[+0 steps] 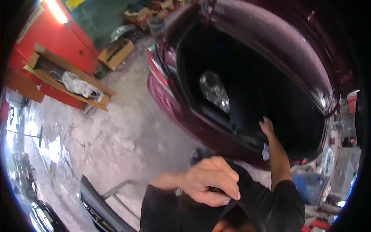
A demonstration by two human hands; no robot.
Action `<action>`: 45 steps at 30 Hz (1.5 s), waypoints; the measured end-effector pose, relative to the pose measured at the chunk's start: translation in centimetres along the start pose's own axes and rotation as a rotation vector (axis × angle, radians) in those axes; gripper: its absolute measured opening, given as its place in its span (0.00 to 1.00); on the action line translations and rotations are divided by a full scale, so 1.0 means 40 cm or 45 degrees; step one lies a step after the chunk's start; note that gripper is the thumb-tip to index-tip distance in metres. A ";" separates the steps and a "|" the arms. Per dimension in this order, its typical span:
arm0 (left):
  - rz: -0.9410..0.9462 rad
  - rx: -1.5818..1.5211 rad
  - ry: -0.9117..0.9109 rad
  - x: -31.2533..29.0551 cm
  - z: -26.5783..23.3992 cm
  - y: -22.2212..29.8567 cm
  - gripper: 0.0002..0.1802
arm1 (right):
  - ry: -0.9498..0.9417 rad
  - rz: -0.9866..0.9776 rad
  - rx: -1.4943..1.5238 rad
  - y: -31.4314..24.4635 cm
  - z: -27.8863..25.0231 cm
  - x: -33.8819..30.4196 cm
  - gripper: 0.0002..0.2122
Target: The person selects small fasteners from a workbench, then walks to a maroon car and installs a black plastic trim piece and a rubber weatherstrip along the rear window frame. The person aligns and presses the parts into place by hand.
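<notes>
My left hand [212,181] is closed just in front of my chest, its fingers pinching the neckline of my black shirt [255,193]. Farther out, my right arm stretches into the open trunk of a dark red car [201,135]. Down in the dark trunk, my right hand [266,126] has its fingers curled in at a black, soft-looking lining [247,108]; what they grip is too dark to make out. A clear headlight [214,91] lies in the trunk left of that hand. Something small and white [266,151] hangs by the trunk's near edge.
An open long cardboard box [69,83] with white wrapping stands at the left, a smaller box [116,54] beyond it. A dark grey car trim panel [102,208] rests on a metal stand at lower left. At right stands a blue container [309,187] among clutter.
</notes>
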State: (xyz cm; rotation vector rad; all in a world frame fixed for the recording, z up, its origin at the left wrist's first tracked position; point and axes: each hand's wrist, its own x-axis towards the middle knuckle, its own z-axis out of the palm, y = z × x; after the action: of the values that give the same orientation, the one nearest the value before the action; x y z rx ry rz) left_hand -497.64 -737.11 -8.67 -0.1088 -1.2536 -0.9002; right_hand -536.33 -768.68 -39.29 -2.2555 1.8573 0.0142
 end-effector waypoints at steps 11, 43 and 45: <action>-0.061 -0.525 -0.019 0.049 0.124 0.003 0.06 | 0.044 0.083 0.005 -0.040 0.000 -0.024 0.22; -1.911 -0.400 1.201 -0.500 -0.074 -0.492 0.17 | 0.242 0.003 0.472 -0.094 0.057 -0.147 0.17; -1.938 -0.428 1.098 -0.479 -0.055 -0.532 0.16 | 0.310 0.039 0.682 -0.084 0.069 -0.202 0.16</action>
State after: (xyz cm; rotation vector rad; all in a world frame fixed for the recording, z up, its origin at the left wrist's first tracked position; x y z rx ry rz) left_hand -510.05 -742.34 -34.03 1.0011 -0.1527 -2.1200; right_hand -534.32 -759.77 -40.25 -1.9143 1.7337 -0.6938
